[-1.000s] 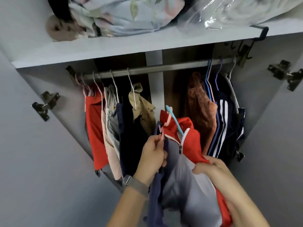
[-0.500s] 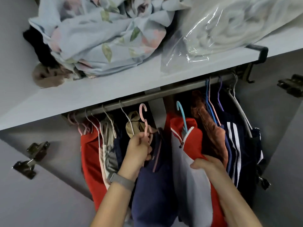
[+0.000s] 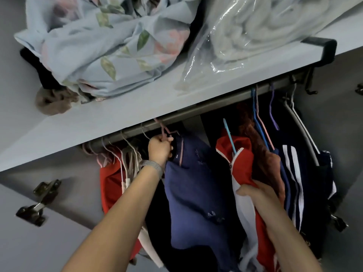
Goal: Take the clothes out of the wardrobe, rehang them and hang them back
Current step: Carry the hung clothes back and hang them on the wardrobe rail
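Left hand: fingers curled round pink hanger, hook pointing up at the wardrobe rail. Navy garment on that hanger, long axis hanging downward. Right hand: gripping red-and-white zip jacket on blue hanger, hook upward, just below the rail. Hands apart.

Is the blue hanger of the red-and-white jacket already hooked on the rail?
No: the blue hanger ends below the rail, its jacket held by the right hand.
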Demonstrator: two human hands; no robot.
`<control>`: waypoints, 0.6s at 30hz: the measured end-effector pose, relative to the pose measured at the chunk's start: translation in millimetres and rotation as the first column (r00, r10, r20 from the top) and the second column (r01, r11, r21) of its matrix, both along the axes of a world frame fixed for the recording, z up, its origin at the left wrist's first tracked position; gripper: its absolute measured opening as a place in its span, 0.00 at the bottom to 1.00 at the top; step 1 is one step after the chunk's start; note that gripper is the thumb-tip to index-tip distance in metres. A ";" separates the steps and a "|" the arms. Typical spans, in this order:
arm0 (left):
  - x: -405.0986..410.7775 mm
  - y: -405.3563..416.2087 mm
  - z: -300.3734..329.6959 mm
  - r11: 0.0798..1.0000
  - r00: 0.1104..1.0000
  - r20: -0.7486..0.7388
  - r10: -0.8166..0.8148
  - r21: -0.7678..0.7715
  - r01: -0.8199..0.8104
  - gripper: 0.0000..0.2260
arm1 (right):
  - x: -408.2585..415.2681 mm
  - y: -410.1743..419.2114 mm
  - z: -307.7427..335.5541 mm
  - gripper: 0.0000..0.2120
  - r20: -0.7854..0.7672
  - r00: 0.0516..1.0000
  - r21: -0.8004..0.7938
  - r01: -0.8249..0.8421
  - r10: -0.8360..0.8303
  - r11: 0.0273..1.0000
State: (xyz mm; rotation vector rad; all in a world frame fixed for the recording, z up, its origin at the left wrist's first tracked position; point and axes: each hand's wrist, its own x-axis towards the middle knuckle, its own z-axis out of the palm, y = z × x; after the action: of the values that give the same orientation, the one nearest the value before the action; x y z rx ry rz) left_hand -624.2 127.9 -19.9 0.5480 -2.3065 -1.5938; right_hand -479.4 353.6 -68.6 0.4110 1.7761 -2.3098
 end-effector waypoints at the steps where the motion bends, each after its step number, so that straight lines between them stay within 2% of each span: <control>1: -4.8 -0.9 -6.3 1.000 0.999 0.041 -0.006 -0.009 0.006 0.07 | 0.2 2.4 -0.5 0.11 0.000 1.000 -0.010 0.001 -0.001 1.000; 3: -15.1 -9.4 -24.0 1.000 0.992 0.121 -0.021 0.000 0.021 0.08 | -0.3 6.6 -3.3 0.11 0.014 1.000 -0.021 0.016 -0.016 1.000; 4: -20.4 -16.5 -33.6 0.999 0.989 0.146 -0.007 -0.043 0.014 0.07 | -1.3 8.2 -6.0 0.09 0.023 0.999 -0.019 0.032 -0.032 0.999; 7: -30.9 -36.5 -50.7 0.962 0.979 0.190 0.076 -0.270 -0.022 0.08 | -2.5 13.5 -9.0 0.14 0.032 0.997 0.006 0.064 -0.064 0.998; 12: -28.0 -39.1 -48.1 0.980 0.983 0.181 0.032 -0.200 0.005 0.07 | -4.7 19.1 -21.8 0.08 0.077 0.996 0.035 0.044 -0.046 0.998; 15: -25.5 -40.9 -49.2 0.968 0.988 0.149 0.049 -0.250 -0.011 0.05 | -5.1 14.4 -22.4 0.13 0.127 0.992 0.063 -0.016 0.008 0.998; 18: -23.6 -39.7 -47.9 0.963 0.989 0.132 0.065 -0.270 -0.027 0.04 | -9.3 6.1 -16.1 0.08 0.111 0.991 0.083 -0.079 0.070 0.993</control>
State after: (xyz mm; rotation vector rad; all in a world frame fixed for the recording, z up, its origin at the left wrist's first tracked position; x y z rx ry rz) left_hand -647.8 88.2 -67.8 0.6585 -2.5380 -1.2292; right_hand -488.7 359.7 -84.8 0.4659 1.8128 -2.1240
